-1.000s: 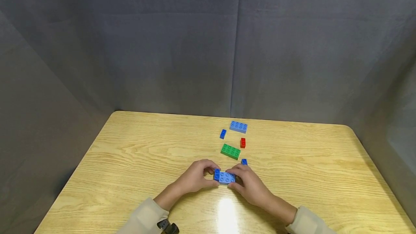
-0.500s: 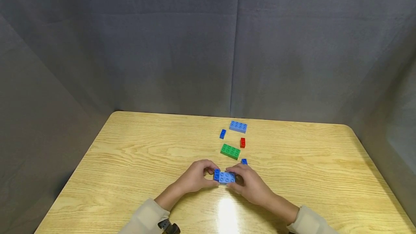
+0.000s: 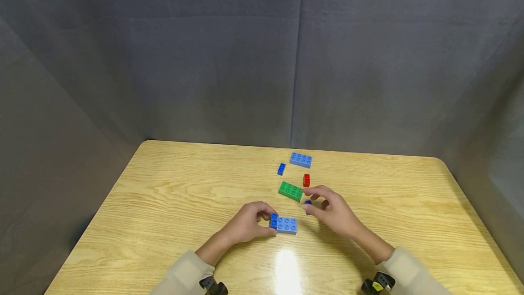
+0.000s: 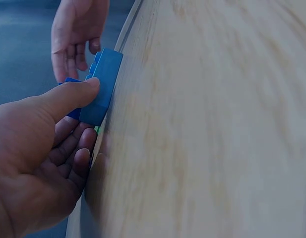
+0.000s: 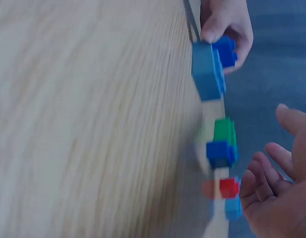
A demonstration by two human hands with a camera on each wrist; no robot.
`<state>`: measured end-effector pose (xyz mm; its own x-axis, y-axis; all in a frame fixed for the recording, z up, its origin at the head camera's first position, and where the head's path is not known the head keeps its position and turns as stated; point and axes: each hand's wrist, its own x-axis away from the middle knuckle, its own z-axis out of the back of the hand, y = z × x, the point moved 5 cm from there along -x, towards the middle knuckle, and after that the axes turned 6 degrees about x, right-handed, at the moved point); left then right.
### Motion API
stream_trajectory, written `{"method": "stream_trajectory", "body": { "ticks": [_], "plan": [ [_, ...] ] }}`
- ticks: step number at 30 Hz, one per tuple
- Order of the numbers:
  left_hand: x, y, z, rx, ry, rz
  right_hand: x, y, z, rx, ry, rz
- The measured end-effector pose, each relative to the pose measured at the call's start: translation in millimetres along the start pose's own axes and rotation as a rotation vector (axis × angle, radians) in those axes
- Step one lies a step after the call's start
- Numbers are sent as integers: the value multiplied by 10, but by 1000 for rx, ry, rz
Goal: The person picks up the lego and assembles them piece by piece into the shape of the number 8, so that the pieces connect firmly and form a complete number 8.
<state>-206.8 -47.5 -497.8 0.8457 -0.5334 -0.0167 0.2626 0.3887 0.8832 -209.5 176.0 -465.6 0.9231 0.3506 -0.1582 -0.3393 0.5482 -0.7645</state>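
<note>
A light blue building brick [image 3: 287, 226] lies on the table in the head view, with a dark blue brick [image 3: 274, 220] on top of its left end. My left hand [image 3: 244, 223] pinches that left end between thumb and fingers. Right of it, my right hand [image 3: 336, 212] holds nothing, its thumb and forefinger spread. These two digits reach over a small dark blue brick [image 5: 218, 153], partly covered by the thumb in the head view. Just beyond the forefinger tip lies a green brick [image 3: 289, 190].
Farther back lie a red brick [image 3: 306, 180], another small dark blue brick [image 3: 281, 169] and a second light blue brick [image 3: 300, 159] near the table's far edge. A grey curtain [image 3: 213, 58] hangs behind the table [image 3: 163, 204].
My right hand has let go of the light blue brick's right end and moved away, rightward, to the small dark blue brick. The left hand keeps its hold.
</note>
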Motion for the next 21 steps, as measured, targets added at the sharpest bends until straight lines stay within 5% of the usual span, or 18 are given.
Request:
{"method": "stream_trajectory", "body": {
  "ticks": [9, 21],
  "plan": [
    [9, 8, 1, 3, 6, 9, -5, 244, -33, -75, -104, -42],
    [14, 7, 2, 15, 2, 8, 28, 292, -104, 45, -111, -3]
  ]
}}
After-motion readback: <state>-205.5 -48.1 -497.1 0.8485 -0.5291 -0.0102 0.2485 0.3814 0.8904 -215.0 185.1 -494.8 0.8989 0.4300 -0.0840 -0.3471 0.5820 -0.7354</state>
